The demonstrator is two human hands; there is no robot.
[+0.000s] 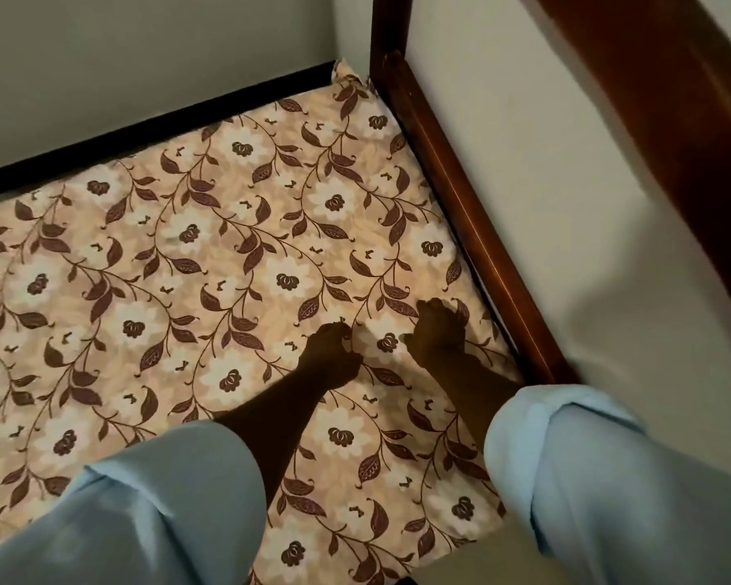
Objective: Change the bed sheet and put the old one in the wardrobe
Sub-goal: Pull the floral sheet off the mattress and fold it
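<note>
In the head view, the floral bed sheet [237, 255] is seen spread flat over the mattress, its right edge tucked along the wooden rail [473, 230]. The cloth is pinched by the left hand [332, 352]. The right hand [437, 331], nearer that edge, is curled onto the sheet, but a grip cannot be confirmed.

Both hands, left [332, 354] and right [437, 331], rest on the sheet [186, 247] near the rail [473, 221] at right; walls [144, 57] stand far and right.

A home bedroom; floral bed sheet [229, 247]; wooden bed frame [456, 204].
</note>
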